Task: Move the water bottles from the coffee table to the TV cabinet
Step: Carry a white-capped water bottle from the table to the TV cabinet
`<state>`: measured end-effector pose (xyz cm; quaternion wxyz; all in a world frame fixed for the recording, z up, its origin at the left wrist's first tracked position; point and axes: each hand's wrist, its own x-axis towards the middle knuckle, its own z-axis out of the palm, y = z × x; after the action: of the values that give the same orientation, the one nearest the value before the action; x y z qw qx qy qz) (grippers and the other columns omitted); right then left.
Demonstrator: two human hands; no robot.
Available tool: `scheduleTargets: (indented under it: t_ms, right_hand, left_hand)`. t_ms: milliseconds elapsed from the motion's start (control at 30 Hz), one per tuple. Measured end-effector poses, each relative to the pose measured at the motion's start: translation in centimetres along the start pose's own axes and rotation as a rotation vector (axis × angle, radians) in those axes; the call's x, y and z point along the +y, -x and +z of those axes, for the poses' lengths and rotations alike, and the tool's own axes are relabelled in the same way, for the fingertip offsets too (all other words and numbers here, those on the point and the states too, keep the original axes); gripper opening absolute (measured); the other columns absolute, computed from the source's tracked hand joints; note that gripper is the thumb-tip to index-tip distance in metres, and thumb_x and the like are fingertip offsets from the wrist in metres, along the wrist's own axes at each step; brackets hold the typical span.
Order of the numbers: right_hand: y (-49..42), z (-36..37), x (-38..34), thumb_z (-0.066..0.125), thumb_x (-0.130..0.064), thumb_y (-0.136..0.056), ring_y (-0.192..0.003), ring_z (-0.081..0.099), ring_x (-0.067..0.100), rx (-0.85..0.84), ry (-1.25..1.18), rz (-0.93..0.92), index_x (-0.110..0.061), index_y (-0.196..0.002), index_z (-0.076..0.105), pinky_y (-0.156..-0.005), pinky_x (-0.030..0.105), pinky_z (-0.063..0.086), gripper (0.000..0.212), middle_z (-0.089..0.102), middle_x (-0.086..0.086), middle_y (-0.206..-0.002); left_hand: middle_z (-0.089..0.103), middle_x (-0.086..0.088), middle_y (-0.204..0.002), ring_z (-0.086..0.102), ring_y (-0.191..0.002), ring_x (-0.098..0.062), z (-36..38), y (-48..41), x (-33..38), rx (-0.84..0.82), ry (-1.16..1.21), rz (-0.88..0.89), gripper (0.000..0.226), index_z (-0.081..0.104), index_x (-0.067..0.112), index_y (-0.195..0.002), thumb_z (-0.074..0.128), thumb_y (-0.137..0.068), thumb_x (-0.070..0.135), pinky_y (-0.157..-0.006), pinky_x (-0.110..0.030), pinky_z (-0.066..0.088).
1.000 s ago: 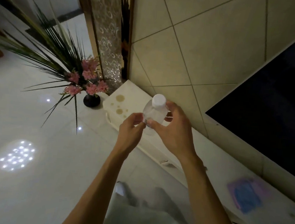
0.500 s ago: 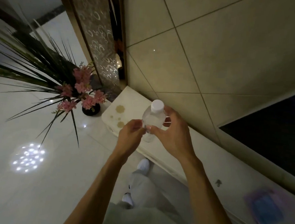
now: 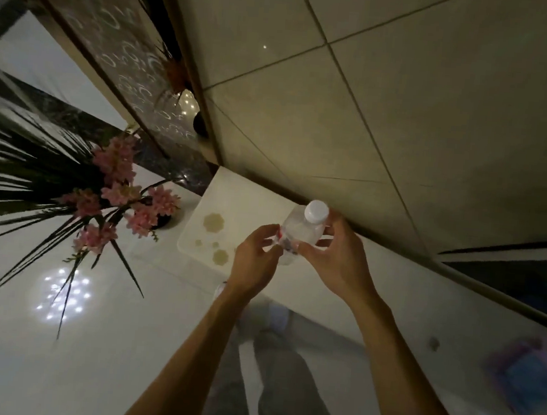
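A clear water bottle (image 3: 301, 230) with a white cap is held upright between both hands, above the left end of the white TV cabinet (image 3: 374, 277). My left hand (image 3: 255, 260) pinches the bottle's label at its lower left side. My right hand (image 3: 337, 256) grips the bottle's body from the right, fingers curled behind it. The bottle's lower part is hidden behind my fingers. The cabinet top runs from the left end toward the lower right along the tiled wall.
A vase of pink flowers with long dark leaves (image 3: 118, 201) stands on the floor left of the cabinet. Yellowish stains (image 3: 213, 222) mark the cabinet's left end. A blue-pink flat object (image 3: 527, 374) lies on the cabinet at right. A dark TV screen (image 3: 521, 279) hangs on the right.
The view has tilted and come closer to the cabinet's left end. Both hands keep hold of the bottle, which has shifted slightly toward the wall above the cabinet.
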<state>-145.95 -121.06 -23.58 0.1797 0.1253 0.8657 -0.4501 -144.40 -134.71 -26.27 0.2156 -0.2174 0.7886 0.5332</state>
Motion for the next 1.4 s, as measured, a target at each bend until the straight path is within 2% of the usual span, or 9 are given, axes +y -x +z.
scheduleTargets:
  t_ms: [67,267,433,567,700,1000,1233,1300,1400]
  right_hand:
    - [-2.8,2.2,1.3,0.08,-0.034,-0.074,-0.122,0.057,0.018,0.02,0.01,0.045,-0.021,-0.137,0.044,-0.095,0.03,0.048,0.074,0.055,0.001,-0.139]
    - [-10.9,8.3,6.8,0.081,-0.03,-0.076,-0.129,0.051,0.021,0.079,-0.021,0.118,-0.021,-0.136,0.043,-0.106,0.037,0.043,0.071,0.053,0.001,-0.14]
    - [-15.6,12.0,12.3,0.081,-0.03,-0.076,-0.124,0.052,0.02,0.164,0.01,0.147,-0.021,-0.134,0.042,-0.106,0.041,0.045,0.07,0.053,0.002,-0.136]
    - [-17.5,13.7,15.3,0.08,-0.032,-0.076,-0.12,0.054,0.02,0.218,0.005,0.171,-0.02,-0.135,0.043,-0.105,0.035,0.045,0.07,0.054,0.002,-0.135]
    - [-17.7,14.8,16.8,0.08,-0.029,-0.076,-0.121,0.054,0.021,0.226,-0.01,0.194,-0.02,-0.135,0.043,-0.105,0.04,0.046,0.07,0.054,0.003,-0.135]
    - [-17.3,13.6,15.3,0.078,-0.023,-0.08,-0.129,0.049,0.024,0.193,-0.026,0.255,-0.02,-0.142,0.038,-0.108,0.042,0.043,0.074,0.047,0.003,-0.145]
    - [-12.6,9.9,10.1,0.077,-0.019,-0.081,-0.123,0.053,0.022,0.118,0.0,0.238,-0.019,-0.135,0.045,-0.105,0.042,0.046,0.063,0.052,0.004,-0.139]
    - [-10.5,8.7,8.0,0.074,-0.018,-0.084,-0.12,0.055,0.021,0.107,0.013,0.226,-0.017,-0.132,0.049,-0.103,0.036,0.047,0.055,0.055,0.004,-0.136]
    - [-7.0,6.9,5.1,0.07,-0.019,-0.088,-0.113,0.058,0.017,0.096,0.048,0.199,-0.013,-0.127,0.054,-0.09,0.021,0.045,0.043,0.06,0.005,-0.13]
  left_hand:
    - [0.057,-0.001,-0.138,0.057,-0.122,-0.021,0.4,-3.2,-1.2,-0.051,-0.04,0.002,0.038,0.053,0.022,-0.135,0.054,-0.097,0.025,-0.101,-0.044,0.051]
    - [0.053,-0.003,-0.142,0.057,-0.123,-0.024,2.5,-13.6,-5.9,-0.203,-0.086,-0.076,0.044,0.048,0.022,-0.14,0.051,-0.097,0.014,-0.103,-0.045,0.049]
    - [0.051,0.0,-0.145,0.053,-0.127,-0.024,4.9,-19.4,-9.0,-0.266,-0.059,-0.132,0.044,0.05,0.025,-0.139,0.049,-0.097,0.013,-0.108,-0.047,0.045]
    - [0.051,0.002,-0.145,0.054,-0.127,-0.023,6.2,-21.3,-11.0,-0.285,-0.056,-0.117,0.041,0.051,0.025,-0.136,0.049,-0.097,0.015,-0.108,-0.047,0.045]
    - [0.052,0.001,-0.144,0.055,-0.125,-0.023,6.7,-21.9,-12.0,-0.307,-0.088,-0.105,0.04,0.051,0.024,-0.136,0.049,-0.098,0.015,-0.107,-0.045,0.045]
    - [0.051,0.0,-0.145,0.053,-0.128,-0.025,5.4,-21.6,-10.5,-0.328,-0.124,-0.071,0.038,0.052,0.022,-0.136,0.049,-0.099,0.017,-0.108,-0.047,0.044]
    - [0.051,-0.003,-0.145,0.055,-0.126,-0.026,-0.3,-17.7,-6.7,-0.356,-0.279,-0.014,0.04,0.052,0.018,-0.137,0.051,-0.097,0.013,-0.108,-0.045,0.045]
    - [0.055,-0.003,-0.14,0.058,-0.121,-0.024,-2.2,-16.0,-5.2,-0.356,-0.337,0.031,0.036,0.056,0.016,-0.133,0.051,-0.097,0.013,-0.105,-0.038,0.048]
    - [0.063,-0.003,-0.126,0.061,-0.108,-0.019,-4.8,-13.1,-2.8,-0.371,-0.532,0.172,0.029,0.061,0.014,-0.124,0.051,-0.097,0.014,-0.085,-0.023,0.045]
